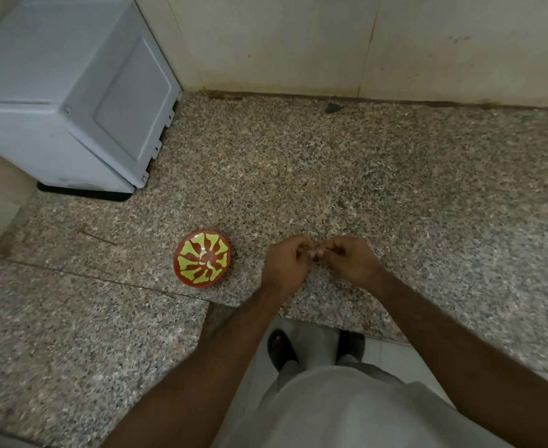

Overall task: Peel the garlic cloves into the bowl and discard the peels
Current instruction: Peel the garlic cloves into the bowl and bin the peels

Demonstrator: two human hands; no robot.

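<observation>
Both forearms reach out from the bottom of the head view over the speckled granite worktop (395, 176). Left hand (287, 265) and right hand (352, 260) meet knuckle to knuckle, fingers (311, 252) curled tight, pinching something small between the tips. It looks like a garlic clove (315, 253), though it's mostly hidden. Just left of the hands sits the red bowl (202, 258) with yellow pattern, pale peeled cloves (210, 264) in its middle. Grey appliance (69, 92) stands far left.
</observation>
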